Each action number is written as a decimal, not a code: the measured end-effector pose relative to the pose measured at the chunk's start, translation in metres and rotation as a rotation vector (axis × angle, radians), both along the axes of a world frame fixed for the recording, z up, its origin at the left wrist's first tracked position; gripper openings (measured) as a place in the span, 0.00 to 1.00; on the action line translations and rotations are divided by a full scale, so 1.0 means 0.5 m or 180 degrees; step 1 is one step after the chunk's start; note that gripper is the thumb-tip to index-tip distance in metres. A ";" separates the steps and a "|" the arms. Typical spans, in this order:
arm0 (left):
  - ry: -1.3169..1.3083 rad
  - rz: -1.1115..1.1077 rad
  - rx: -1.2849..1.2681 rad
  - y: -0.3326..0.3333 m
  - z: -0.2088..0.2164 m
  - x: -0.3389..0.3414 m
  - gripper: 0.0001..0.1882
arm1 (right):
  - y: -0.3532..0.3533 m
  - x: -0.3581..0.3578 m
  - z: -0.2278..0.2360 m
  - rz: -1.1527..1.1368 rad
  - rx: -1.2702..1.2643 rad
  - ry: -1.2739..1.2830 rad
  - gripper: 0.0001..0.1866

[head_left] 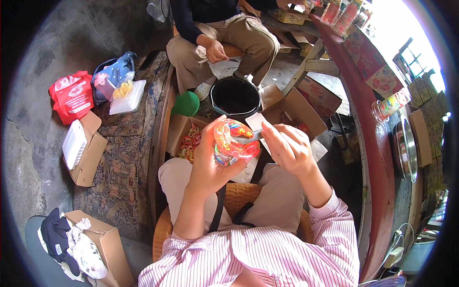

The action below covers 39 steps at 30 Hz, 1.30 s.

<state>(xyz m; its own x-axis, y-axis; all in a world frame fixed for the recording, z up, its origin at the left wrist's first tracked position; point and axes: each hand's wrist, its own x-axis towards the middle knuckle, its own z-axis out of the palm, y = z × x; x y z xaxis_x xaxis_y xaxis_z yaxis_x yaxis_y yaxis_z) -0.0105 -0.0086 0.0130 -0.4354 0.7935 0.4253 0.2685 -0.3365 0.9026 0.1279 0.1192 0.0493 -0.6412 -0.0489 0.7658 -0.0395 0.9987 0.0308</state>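
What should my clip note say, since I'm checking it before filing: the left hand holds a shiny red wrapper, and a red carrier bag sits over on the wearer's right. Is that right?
Not quite: the red carrier bag sits on the wearer's left, as the head view shows. The left hand does hold the shiny red wrapper.

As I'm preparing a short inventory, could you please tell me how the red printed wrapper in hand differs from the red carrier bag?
The red printed wrapper is held in the left hand, while the red carrier bag sits untouched, off to the left. The wrapper shows several bright colours; the bag is red with whitish print. The wrapper looks smaller than the bag. Both are mainly red.
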 end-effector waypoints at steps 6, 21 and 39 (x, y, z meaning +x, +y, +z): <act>0.0056 -0.0229 -0.0222 0.001 0.010 0.009 0.38 | 0.001 -0.006 -0.001 0.0066 -0.0023 0.0047 0.24; -0.0577 -0.0702 -0.0161 -0.009 0.008 0.001 0.37 | 0.010 -0.009 -0.001 0.0259 0.0348 0.0106 0.25; -0.1043 -0.1461 -0.0156 -0.016 -0.012 0.001 0.34 | 0.004 -0.019 0.005 0.0390 0.0293 0.0165 0.28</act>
